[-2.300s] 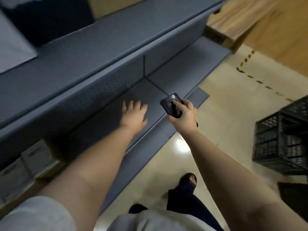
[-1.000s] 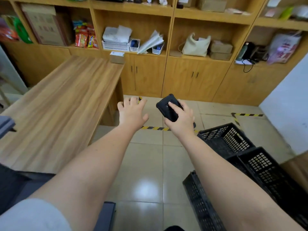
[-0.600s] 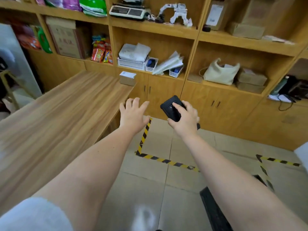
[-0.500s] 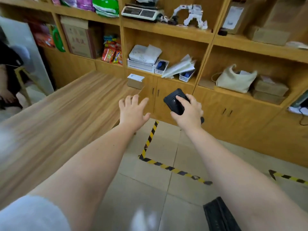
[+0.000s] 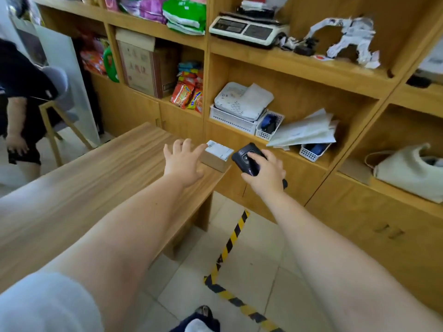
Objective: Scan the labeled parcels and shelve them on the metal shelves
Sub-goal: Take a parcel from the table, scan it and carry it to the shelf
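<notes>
Wood-grain surface (image 5: 100,188) fills lower left; at frame centre the left hand (image 5: 183,164), grip spread, nears the parcel (image 5: 217,155) at its far corner. Right hand (image 5: 266,173) clasps the scanner (image 5: 248,159). Scanning looks next: aim at the label.

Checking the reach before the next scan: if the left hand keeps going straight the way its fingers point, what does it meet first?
Most likely the small labeled parcel at the wooden table's far corner; the left hand's open fingers already reach its near edge, though contact is unclear.
</notes>
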